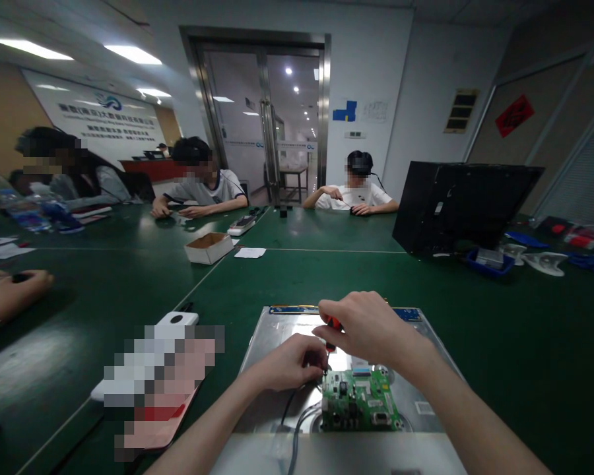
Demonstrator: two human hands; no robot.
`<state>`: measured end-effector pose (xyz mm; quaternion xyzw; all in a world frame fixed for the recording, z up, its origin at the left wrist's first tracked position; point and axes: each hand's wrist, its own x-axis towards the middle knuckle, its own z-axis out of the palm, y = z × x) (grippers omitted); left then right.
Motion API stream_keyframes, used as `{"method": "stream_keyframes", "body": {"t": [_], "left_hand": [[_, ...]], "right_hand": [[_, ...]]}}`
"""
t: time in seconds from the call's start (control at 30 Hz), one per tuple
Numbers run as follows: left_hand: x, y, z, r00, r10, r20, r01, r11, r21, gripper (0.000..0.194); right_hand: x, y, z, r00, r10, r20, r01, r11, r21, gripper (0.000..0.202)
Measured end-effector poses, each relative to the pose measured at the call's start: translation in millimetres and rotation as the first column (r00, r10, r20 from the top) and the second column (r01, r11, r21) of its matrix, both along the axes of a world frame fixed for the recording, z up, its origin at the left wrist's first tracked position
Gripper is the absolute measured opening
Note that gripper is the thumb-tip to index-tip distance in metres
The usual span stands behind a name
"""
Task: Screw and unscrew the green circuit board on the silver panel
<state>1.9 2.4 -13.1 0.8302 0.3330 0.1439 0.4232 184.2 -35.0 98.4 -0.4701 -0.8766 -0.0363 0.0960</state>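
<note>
My right hand (369,330) is closed round a red and black screwdriver (332,334), whose shaft points down at the upper left corner of a green circuit board (359,399). My left hand (297,361) is beside the shaft, its fingers curled together near that corner; whatever they may hold is too small to make out. The board sits on a silver metal panel (262,340) with a thin blue strip board (408,315) along its far edge. Dark cables (297,439) run from the board's left side toward me.
Left of the panel lie a white device (178,320) and a pink case (202,359). Farther off are an open white box (209,249), a black monitor (460,208) and a blue tray (490,262). Several people sit round the green table (327,270); another person's hands (17,290) are at the left.
</note>
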Motion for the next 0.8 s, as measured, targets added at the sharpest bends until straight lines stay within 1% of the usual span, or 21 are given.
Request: {"method": "stream_keyframes", "body": {"t": [0.07,0.1,0.2,0.37,0.5,0.6,0.67,0.8], "left_hand": [[0.1,1.0,-2.7,1.0,0.0,-0.005,0.0,1.0,-0.027,0.011],[0.2,1.4,-3.3,1.0,-0.005,-0.005,0.005,0.999,-0.037,0.01],[0.7,1.7,-1.7,1.0,-0.021,0.013,0.022,0.998,-0.055,0.013],[0.7,0.6,1.1,1.0,-0.007,-0.02,0.007,1.0,-0.013,0.012],[-0.2,0.9,-4.9,1.0,0.014,0.001,-0.014,0.999,-0.042,0.014],[-0.7,1.4,-7.5,1.0,0.0,0.031,0.002,0.998,-0.065,0.015],[-0.9,1.4,-7.3,0.999,-0.005,0.041,0.008,0.997,-0.08,0.015],[-1.5,1.8,-7.9,0.999,-0.002,0.048,0.006,0.997,-0.081,0.013]], "right_hand": [[0.9,-1.4,0.4,1.0,0.006,-0.019,-0.006,1.0,-0.009,0.013],[1.4,-1.8,0.5,0.999,0.011,-0.032,-0.011,1.0,-0.017,0.012],[2.3,-1.1,0.0,0.999,0.012,-0.05,-0.013,1.0,-0.021,0.018],[1.5,0.7,-0.8,0.999,-0.034,-0.014,0.034,0.999,-0.001,0.028],[2.5,-1.6,0.7,0.999,-0.004,-0.042,0.003,1.0,-0.021,0.013],[3.2,-3.0,1.5,0.999,-0.004,-0.049,0.001,0.999,-0.052,0.02],[2.5,-3.1,1.5,0.999,-0.021,-0.034,0.02,0.999,-0.048,0.024],[-0.6,-3.2,1.6,0.999,-0.041,-0.002,0.041,0.999,-0.031,0.018]]}}
